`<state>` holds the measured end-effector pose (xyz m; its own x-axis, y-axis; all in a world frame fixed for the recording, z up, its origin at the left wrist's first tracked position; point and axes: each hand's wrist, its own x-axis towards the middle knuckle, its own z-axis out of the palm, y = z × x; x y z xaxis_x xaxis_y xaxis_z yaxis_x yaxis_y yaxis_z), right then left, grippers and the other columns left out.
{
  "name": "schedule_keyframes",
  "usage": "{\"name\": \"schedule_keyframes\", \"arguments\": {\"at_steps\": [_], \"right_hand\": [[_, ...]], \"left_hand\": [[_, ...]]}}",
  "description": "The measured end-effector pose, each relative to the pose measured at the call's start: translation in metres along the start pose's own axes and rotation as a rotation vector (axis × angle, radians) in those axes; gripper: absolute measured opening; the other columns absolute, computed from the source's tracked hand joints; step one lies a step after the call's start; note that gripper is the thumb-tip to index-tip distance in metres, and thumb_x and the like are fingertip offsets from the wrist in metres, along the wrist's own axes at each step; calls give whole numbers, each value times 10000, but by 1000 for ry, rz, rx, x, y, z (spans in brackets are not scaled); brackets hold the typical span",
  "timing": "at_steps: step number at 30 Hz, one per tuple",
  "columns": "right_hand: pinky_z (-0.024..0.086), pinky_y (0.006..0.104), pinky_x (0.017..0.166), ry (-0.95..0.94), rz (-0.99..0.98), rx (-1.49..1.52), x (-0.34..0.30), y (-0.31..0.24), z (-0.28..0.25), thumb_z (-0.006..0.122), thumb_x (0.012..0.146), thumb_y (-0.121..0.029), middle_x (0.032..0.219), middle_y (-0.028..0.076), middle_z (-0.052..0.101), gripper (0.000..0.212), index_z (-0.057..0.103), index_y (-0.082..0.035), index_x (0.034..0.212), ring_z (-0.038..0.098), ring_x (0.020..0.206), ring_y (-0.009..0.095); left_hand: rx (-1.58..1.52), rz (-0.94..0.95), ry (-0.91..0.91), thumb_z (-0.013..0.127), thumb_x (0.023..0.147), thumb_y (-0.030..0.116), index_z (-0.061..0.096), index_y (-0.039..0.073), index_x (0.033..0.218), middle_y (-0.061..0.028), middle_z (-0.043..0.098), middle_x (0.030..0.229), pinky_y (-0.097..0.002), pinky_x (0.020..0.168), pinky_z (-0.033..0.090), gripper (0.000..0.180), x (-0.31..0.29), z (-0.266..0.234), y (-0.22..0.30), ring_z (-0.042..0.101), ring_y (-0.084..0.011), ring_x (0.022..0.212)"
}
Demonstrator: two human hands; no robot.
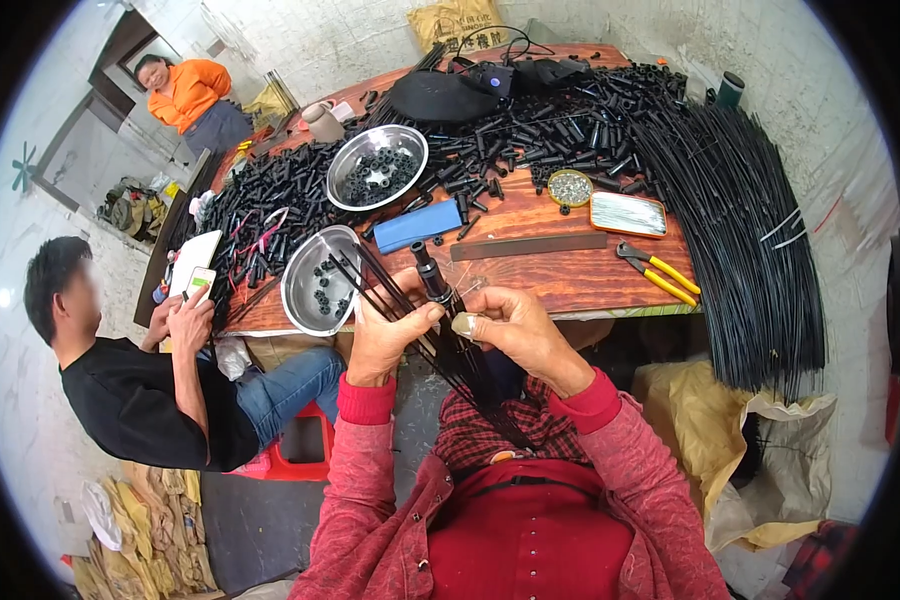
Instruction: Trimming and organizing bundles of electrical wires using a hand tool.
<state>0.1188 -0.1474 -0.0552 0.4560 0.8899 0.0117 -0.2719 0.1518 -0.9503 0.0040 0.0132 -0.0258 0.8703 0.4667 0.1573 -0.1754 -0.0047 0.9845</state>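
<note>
In front of my chest I hold what looks like an umbrella frame (431,275), a black tube with many thin black ribs around it, its lower end hanging over my lap. My left hand (388,330) is closed round the ribs, thumb pressed against them. On the other side my right hand (525,325) pinches at the ribs just below the tube's thick part; a pale covering wraps its thumb. Whatever small piece may sit between those fingertips is hidden. A metal bowl (299,300) with a few black rings stands beside my left hand.
Yellow-handled pliers (673,280), a flat dark bar (530,245), a tray of fine wires (627,214) and a round dish (570,187) lie on the wooden table. Behind are heaped black tubes (560,130); long ribs (740,230) overhang its right edge. A seated person (140,390) holds a phone at left.
</note>
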Motion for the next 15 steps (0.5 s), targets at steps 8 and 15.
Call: {"name": "schedule_keyframes", "arguments": {"at_steps": [8, 15], "right_hand": [[432, 204, 643, -12, 8, -22, 5, 4, 2, 705, 905, -142, 822, -35, 639, 122, 671, -32, 942, 555, 719, 36], [375, 211, 541, -43, 51, -3, 4, -1, 4, 742, 877, -154, 730, -43, 612, 124, 689, -42, 887, 495, 618, 25]], "left_hand": [[43, 0, 75, 801, 747, 138, 655, -48, 1105, -58, 691, 934, -278, 748, 533, 429, -3, 0, -2, 651, -134, 803], [-198, 13, 53, 816, 715, 113, 678, -31, 1060, -66, 700, 936, -297, 795, 529, 399, -7, -10, -16, 660, -152, 829]]}}
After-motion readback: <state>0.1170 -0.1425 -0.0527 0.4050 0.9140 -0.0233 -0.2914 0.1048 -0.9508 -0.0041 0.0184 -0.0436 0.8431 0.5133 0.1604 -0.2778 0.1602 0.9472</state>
